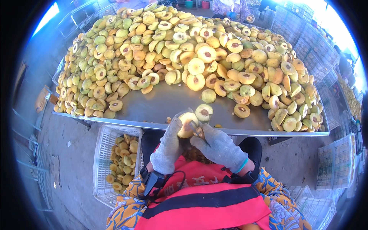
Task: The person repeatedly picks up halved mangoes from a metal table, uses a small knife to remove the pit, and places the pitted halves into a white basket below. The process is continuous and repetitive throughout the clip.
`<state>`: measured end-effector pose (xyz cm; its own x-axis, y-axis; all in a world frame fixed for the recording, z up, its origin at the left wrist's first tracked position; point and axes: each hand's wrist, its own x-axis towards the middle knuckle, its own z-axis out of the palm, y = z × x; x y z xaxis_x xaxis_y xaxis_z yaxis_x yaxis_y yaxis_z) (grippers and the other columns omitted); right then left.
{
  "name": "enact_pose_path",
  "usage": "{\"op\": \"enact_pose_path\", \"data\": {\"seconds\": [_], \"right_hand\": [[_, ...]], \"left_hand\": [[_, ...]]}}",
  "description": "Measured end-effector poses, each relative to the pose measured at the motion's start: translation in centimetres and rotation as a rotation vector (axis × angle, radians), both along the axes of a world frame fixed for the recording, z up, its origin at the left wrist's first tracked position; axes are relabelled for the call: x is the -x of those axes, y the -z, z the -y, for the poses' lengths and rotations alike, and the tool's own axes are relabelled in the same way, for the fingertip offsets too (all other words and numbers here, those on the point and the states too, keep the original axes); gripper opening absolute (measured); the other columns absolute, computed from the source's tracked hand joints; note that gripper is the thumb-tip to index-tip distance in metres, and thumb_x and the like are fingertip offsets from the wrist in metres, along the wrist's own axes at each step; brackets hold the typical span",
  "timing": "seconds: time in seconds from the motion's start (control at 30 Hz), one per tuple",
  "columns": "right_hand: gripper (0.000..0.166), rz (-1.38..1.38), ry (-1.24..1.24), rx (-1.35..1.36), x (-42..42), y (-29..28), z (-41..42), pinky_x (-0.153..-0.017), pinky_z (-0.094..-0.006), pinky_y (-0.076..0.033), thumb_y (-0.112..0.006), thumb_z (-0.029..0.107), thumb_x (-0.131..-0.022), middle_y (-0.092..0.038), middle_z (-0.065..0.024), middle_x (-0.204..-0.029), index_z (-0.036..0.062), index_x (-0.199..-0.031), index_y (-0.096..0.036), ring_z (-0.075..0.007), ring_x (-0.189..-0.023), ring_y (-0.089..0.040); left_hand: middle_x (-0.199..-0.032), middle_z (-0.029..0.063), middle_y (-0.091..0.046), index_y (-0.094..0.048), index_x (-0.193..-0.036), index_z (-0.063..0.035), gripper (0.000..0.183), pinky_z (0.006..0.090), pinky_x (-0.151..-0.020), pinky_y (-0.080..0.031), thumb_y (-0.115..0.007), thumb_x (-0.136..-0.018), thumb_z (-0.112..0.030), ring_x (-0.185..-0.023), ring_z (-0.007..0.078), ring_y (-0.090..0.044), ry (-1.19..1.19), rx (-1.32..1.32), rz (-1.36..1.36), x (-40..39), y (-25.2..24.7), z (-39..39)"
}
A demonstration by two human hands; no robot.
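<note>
My left hand (168, 149), in a grey knitted work glove, holds a yellow halved stone fruit (185, 128), probably a peach, over the near edge of the metal table. My right hand (220, 146), gloved the same way, grips a small tool with a metal blade (194, 124) against that half. Most of the tool is hidden by the fingers. Just beyond my fingertips is a paler half (204, 112) with its brown centre facing up. Another half (208, 96) lies rounded side up farther in.
A big heap of halved fruit (138, 54) covers much of the steel table (149, 106). At my left stands a white plastic crate (100, 164) with fruit halves inside. Stacked crates (335, 164) stand at right. Across the table sits another person (233, 10) in blue gloves.
</note>
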<state>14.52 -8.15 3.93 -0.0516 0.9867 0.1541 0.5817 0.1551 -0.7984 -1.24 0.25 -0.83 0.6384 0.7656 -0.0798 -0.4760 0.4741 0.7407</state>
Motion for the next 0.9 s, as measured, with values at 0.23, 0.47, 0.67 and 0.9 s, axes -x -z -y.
{"op": "enact_pose_path", "data": {"seconds": [0.23, 0.47, 0.67, 0.9], "right_hand": [[0.039, -0.091, 0.0, 0.1, 1.9, 0.7, -0.2, -0.075, -0.0478, -0.049, -0.057, 0.031, -0.093, -0.063, -0.0277, -0.09, -0.0029, -0.111, -0.052, -0.0454, -0.084, -0.062], [0.033, -0.569, -0.226, 0.632, 1.1, -0.7, 0.0, -0.048, -0.0376, -0.047, -0.054, 0.033, -0.095, -0.06, -0.0159, -0.068, -0.0005, -0.1, -0.053, -0.0291, -0.052, -0.059], [0.031, -1.417, -0.429, 0.946, 0.6, -0.4, 0.4, -0.032, -0.0254, -0.034, -0.049, 0.033, -0.098, -0.05, -0.0045, -0.054, 0.0024, -0.094, -0.052, -0.0126, -0.036, -0.043], [0.028, -1.174, -0.55, 0.971, 0.4, 1.5, 0.9, -0.039, -0.0255, -0.04, -0.052, 0.032, -0.096, -0.052, -0.0043, -0.058, 0.0039, -0.095, -0.053, -0.0119, -0.041, -0.048]], "left_hand": [[-0.121, 0.0112, -0.059, -0.049, -0.131, 0.0001, 0.055, 0.0337, -0.091, -0.049, -0.053, -0.095, -0.041, -0.103, 0.0207, -0.06, -0.247, -0.404, -0.207, 0.0, 1.2, -0.5], [-0.123, 0.0129, -0.06, -0.053, -0.127, 0.0024, 0.06, 0.0335, -0.088, -0.051, -0.063, -0.089, -0.042, -0.1, 0.0207, -0.062, -0.064, -0.44, -0.311, 1.3, 0.2, -0.8], [-0.115, 0.0136, -0.062, -0.05, -0.13, 0.0008, 0.068, 0.0318, -0.08, -0.054, -0.063, -0.087, -0.051, -0.093, 0.0214, -0.065, -0.076, -0.316, -0.091, 0.6, -1.0, 1.0], [-0.089, 0.0079, -0.067, -0.059, -0.114, -0.007, 0.052, 0.0242, -0.042, -0.039, -0.048, -0.094, -0.053, -0.05, 0.01, -0.052, -0.387, 0.024, -0.425, 6.4, -2.3, 0.6]]}}
